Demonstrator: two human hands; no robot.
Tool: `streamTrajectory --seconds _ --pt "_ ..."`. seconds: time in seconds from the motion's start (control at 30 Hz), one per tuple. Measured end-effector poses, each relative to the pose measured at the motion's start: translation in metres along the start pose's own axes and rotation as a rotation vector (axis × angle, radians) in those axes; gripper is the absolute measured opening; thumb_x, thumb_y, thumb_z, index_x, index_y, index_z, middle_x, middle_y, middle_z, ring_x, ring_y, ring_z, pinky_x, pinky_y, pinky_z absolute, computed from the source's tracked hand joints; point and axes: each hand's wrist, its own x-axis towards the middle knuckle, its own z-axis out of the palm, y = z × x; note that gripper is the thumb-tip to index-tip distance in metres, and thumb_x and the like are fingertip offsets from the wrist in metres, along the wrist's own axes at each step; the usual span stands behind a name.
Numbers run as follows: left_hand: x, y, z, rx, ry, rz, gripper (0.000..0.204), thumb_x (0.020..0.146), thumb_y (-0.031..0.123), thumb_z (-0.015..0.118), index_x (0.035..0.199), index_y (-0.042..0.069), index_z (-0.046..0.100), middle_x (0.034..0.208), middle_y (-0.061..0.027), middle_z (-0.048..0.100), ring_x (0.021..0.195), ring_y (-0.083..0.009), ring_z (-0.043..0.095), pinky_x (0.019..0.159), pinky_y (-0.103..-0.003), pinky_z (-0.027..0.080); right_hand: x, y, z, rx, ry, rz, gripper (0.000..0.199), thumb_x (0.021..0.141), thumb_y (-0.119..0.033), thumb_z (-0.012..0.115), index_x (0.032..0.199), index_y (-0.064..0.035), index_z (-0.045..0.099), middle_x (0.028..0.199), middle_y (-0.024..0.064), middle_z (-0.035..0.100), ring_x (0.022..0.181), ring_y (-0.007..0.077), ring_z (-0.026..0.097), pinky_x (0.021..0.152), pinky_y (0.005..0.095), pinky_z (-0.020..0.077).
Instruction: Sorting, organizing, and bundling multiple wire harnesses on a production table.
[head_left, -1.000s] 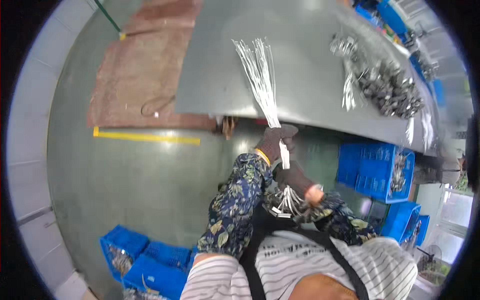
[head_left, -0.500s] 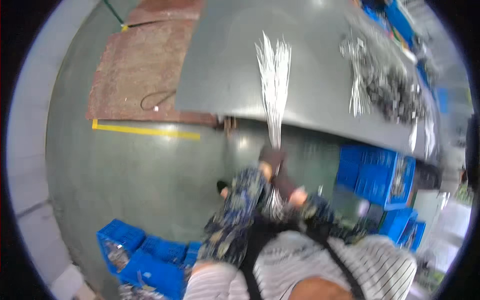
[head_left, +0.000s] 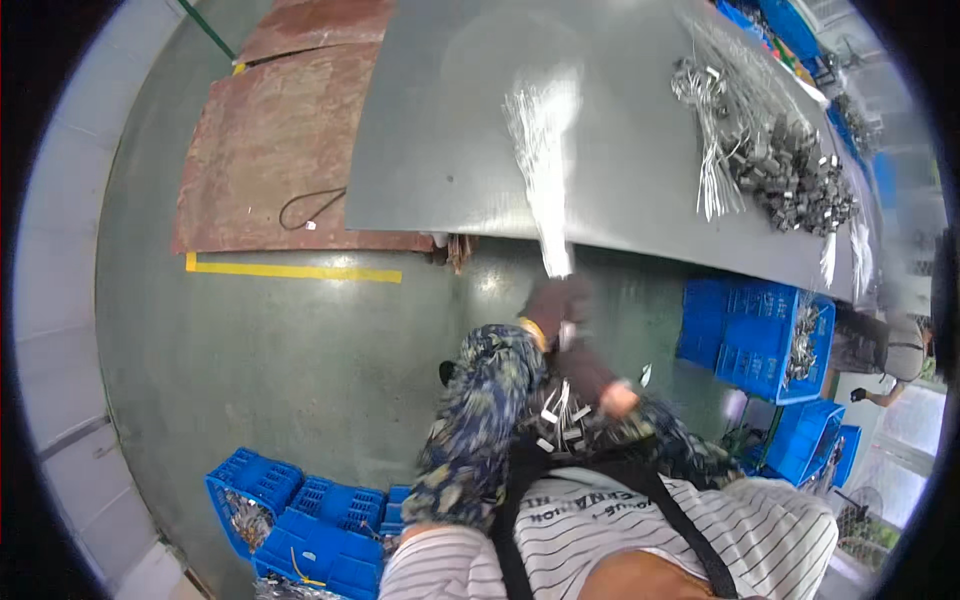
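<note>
A worker leans toward a broad grey desk (head_left: 450,180) on a green-painted factory floor (head_left: 270,370), a worn reddish-brown board (head_left: 270,150) lying off its left end. Blue plastic crates stand in two groups: one behind the worker's left elbow (head_left: 318,550), the other by the desk's right-hand front edge (head_left: 745,345). A co-worker (head_left: 905,350) shows at the far right. On the desk's right side sits a heap of white leads with dark, blocky ends (head_left: 785,180).

The long bundle of thin white leads (head_left: 543,180) runs out from the worker's middle, past the desk's front edge, its far tips fanned above the grey top; whether they touch it is unclear. The left hand (head_left: 552,305), in a dark knit glove, is closed around the bundle's narrow neck. The right hand (head_left: 592,380), gloved alike, is curled at the bundle just below; blur hides how firmly it grips, if at all. Small pale end pieces (head_left: 562,415) hang beneath it.

The leads look light, springy and rather slick, apt to splay or slide apart; the gathered neck looks the surest hold, sparing the end pieces.
</note>
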Motion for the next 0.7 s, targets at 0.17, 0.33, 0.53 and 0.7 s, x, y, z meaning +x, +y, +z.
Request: streamTrajectory --seconds 0.17,0.33,0.53,0.7 --pt "0.001 -0.006 -0.005 0.061 0.045 0.140 0.023 0.097 0.020 0.059 0.105 -0.001 0.065 0.070 -0.0015 0.056 0.060 -0.0127 0.057 0.058 -0.031 0.052 0.020 -0.010 -0.036 -0.104 -0.592 -0.132 0.047 0.084 -0.006 0.067 0.130 -0.0041 0.058 0.108 0.0115 0.067 0.098 0.0231 0.063 0.090 0.0324 0.0503" --pt "-0.062 0.120 0.124 0.629 -0.323 0.641 0.022 0.094 0.022 0.061 0.101 0.001 0.065 0.076 -0.0033 0.061 0.065 -0.0147 0.061 0.063 -0.032 0.054 0.037 -0.090 -0.141 0.886 0.148 0.005 0.055 0.073 -0.002 0.073 0.125 0.0042 0.059 0.110 0.0131 0.070 0.093 0.0209 0.066 0.083 0.0365 0.0537" --pt "-0.029 0.043 0.040 1.145 -0.246 0.895 0.028 0.094 0.024 0.060 0.113 0.005 0.066 0.088 -0.0100 0.070 0.088 -0.0265 0.069 0.082 -0.040 0.053 0.016 -0.027 -0.036 0.162 0.190 0.110 0.056 0.072 -0.002 0.075 0.126 0.0038 0.059 0.112 0.0131 0.069 0.094 0.0211 0.066 0.085 0.0360 0.0535" --pt "-0.016 -0.077 -0.049 0.593 0.433 0.258 0.025 0.082 0.027 0.072 0.083 0.001 0.068 0.086 -0.0166 0.070 0.077 -0.0226 0.068 0.070 -0.044 0.051 0.000 -0.020 0.053 0.309 -0.151 0.199 0.057 0.072 -0.003 0.076 0.126 0.0035 0.059 0.114 0.0132 0.069 0.095 0.0212 0.066 0.086 0.0357 0.0534"
